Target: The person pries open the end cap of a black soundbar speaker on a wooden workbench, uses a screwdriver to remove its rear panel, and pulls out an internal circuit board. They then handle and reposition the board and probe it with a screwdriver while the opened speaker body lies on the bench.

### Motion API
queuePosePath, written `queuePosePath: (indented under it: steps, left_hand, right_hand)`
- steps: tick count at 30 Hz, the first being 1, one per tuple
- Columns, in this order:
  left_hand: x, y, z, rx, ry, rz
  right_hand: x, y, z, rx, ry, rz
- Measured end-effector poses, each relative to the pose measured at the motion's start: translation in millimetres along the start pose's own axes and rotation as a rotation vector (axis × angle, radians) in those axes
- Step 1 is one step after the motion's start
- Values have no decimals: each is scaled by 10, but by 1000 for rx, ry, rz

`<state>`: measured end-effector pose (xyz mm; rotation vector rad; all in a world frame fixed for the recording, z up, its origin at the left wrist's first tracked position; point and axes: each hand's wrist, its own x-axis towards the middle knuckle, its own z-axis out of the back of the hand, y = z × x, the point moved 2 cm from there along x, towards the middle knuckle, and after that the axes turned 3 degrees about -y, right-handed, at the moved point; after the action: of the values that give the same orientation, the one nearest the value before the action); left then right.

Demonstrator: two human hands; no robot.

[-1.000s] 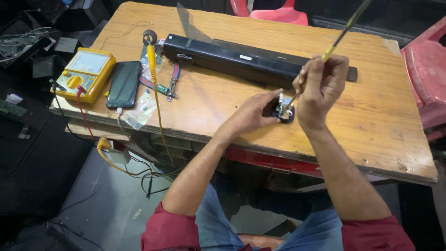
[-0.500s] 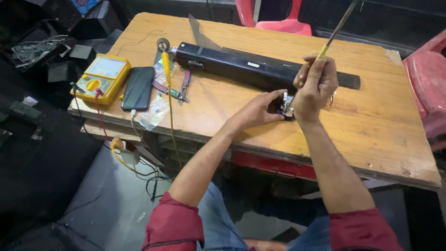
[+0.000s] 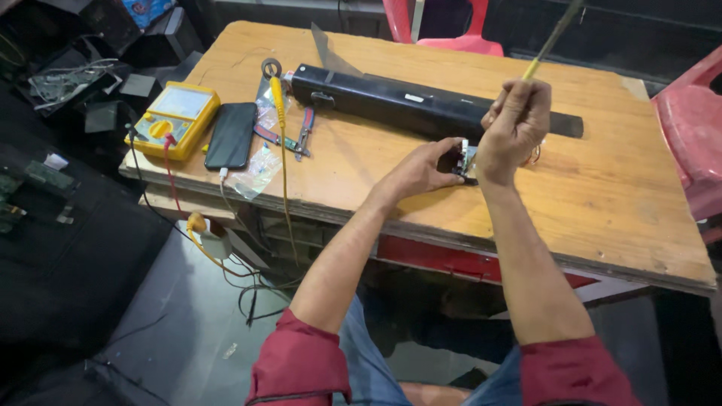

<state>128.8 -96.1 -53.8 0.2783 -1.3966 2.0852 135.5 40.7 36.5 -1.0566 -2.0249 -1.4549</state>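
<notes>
A person's left hand (image 3: 417, 173) pinches a small dark part (image 3: 462, 160) against the wooden tabletop (image 3: 602, 195), grip closed around its near edge. The right hand (image 3: 515, 128) is fisted tight on a yellow-handled tool (image 3: 543, 46), its tip at the part. A long black casing (image 3: 406, 101) lies just behind.

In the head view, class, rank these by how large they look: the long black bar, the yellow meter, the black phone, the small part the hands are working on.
1. Long black bar
2. Yellow meter and black phone: too alike to rank
3. Small part, partly hidden by both hands
</notes>
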Motion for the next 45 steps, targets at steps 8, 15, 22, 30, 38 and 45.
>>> queuePosePath:
  steps: [8, 15, 22, 30, 38, 45]
  left_hand:
    - [-2, 79, -13, -128, -34, -46]
    - [7, -9, 75, 39, -17, 16]
    - [23, -8, 65, 39, -26, 2]
    - [59, 58, 64, -8, 6, 28]
    - [85, 65, 83, 54, 23, 35]
    - [107, 206, 22, 52, -29, -4]
  right_hand:
    - [-26, 8, -73, -71, 60, 23]
    - [114, -53, 57, 102, 121, -99]
    - [87, -179, 103, 91, 117, -18]
    - [124, -267, 136, 132, 112, -93]
    - [130, -237, 146, 148, 72, -107]
    - [65, -434, 143, -36, 105, -16]
